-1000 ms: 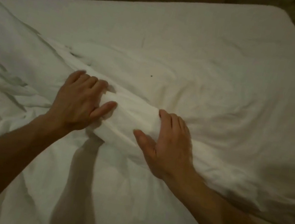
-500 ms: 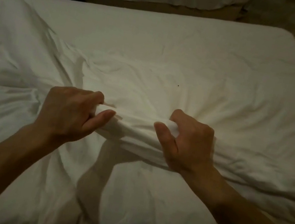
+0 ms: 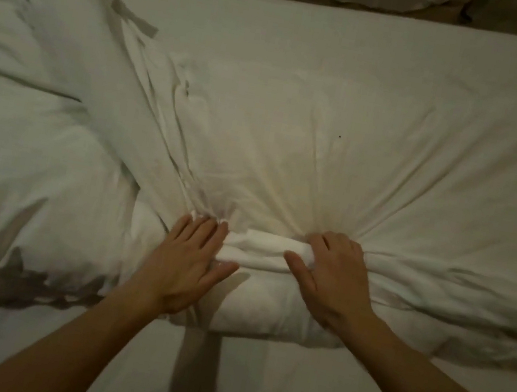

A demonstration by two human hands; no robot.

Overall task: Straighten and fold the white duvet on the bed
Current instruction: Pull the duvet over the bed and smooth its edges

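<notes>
Left hand [image 3: 184,264] uncurled flat, right hand [image 3: 333,280] gripping rolled duvet [image 3: 292,153] edge, bare mattress [image 3: 314,29] beyond

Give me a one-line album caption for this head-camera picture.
Both hands, left and right, press on a bunched roll of the white duvet near the bed's front edge.

Duvet [image 3: 328,146] on bed [image 3: 314,29], apparently bunched left.
</notes>
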